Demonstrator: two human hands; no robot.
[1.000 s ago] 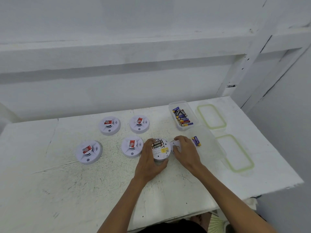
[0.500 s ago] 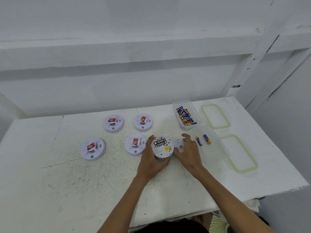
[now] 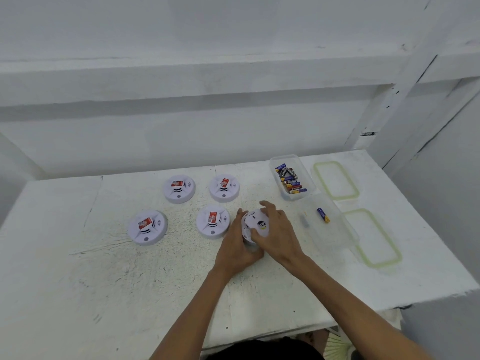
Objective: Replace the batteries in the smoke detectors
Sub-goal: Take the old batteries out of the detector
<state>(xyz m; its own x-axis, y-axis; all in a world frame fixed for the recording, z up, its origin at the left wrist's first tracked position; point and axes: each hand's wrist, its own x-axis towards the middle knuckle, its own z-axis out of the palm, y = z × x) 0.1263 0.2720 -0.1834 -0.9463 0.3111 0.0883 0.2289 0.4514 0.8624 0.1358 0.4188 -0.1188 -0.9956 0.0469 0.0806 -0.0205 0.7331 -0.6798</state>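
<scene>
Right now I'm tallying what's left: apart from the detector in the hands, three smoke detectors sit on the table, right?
Not three: the head view shows four smoke detectors on the table, apart from the held detector gripped by the left hand and right hand.

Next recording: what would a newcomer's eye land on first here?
Near the middle of the white table, the left hand and right hand grip one smoke detector. To their left lie four more detectors with red labels, in two rows. On the right, a clear box holds a heap of batteries, and a single battery lies in a second box.
</scene>
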